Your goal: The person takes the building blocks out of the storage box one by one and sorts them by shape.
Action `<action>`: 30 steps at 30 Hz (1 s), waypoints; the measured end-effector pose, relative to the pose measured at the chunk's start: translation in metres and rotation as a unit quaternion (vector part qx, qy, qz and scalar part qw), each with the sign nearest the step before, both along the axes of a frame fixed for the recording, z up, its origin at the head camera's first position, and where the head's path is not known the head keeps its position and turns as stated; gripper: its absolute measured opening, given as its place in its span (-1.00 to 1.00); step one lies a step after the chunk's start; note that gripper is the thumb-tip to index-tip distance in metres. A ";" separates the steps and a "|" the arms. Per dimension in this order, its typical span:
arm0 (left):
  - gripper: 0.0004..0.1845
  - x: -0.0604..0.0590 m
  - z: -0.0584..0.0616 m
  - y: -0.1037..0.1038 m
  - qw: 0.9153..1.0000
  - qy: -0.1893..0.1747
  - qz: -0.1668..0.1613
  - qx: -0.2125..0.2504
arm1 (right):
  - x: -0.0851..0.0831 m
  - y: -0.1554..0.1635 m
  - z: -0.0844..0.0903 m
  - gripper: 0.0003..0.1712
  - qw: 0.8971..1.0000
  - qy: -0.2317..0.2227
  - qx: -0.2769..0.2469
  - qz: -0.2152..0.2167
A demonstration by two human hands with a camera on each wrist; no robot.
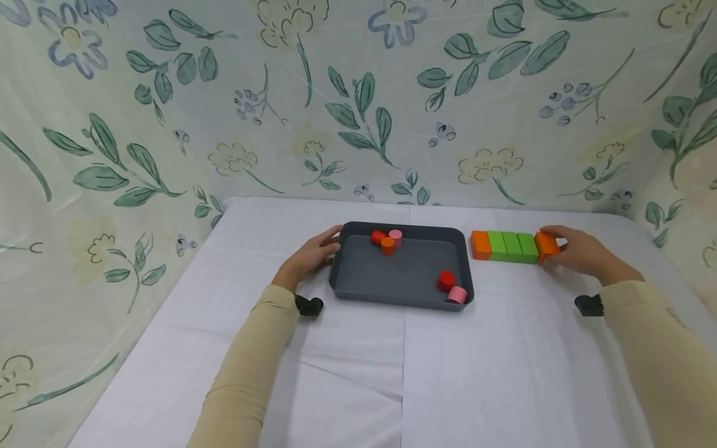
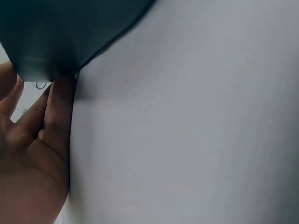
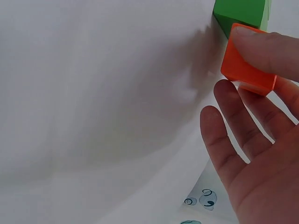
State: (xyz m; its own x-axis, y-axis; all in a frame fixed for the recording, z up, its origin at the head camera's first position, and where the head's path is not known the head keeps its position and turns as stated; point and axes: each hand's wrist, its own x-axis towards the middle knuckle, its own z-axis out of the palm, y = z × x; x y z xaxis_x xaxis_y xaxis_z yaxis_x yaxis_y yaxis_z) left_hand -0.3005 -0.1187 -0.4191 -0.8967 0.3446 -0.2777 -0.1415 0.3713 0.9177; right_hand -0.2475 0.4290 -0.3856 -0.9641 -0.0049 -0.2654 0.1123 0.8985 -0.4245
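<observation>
A row of blocks lies right of the tray: an orange block [image 1: 480, 244], then green blocks [image 1: 512, 246]. My right hand [image 1: 582, 251] pinches a tilted orange cube [image 1: 546, 245] at the row's right end. In the right wrist view the thumb presses the orange cube [image 3: 245, 63] next to a green block [image 3: 240, 13]. My left hand [image 1: 311, 255] rests against the left wall of the dark grey tray [image 1: 358, 274], fingers straight. The left wrist view shows the fingers [image 2: 58, 112] touching the tray [image 2: 56, 32].
Inside the tray lie small cylinders: a red, an orange [image 1: 388, 245] and a pink at the back, a red [image 1: 446, 280] and a pink [image 1: 457, 295] at the front right. A white cloth [image 1: 392, 373] covers the table. Flowered fabric walls [image 1: 358, 106] enclose three sides.
</observation>
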 end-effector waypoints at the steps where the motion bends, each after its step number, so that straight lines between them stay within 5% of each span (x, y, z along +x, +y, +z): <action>1: -0.39 0.000 0.000 0.000 1.000 0.000 0.002 0.000 | -0.001 0.000 0.000 -0.04 1.000 0.000 -0.001 0.000; 30: -0.39 -0.001 -0.001 0.001 1.000 -0.001 0.002 0.004 | -0.005 0.000 -0.010 -0.01 0.999 -0.027 -0.021 0.000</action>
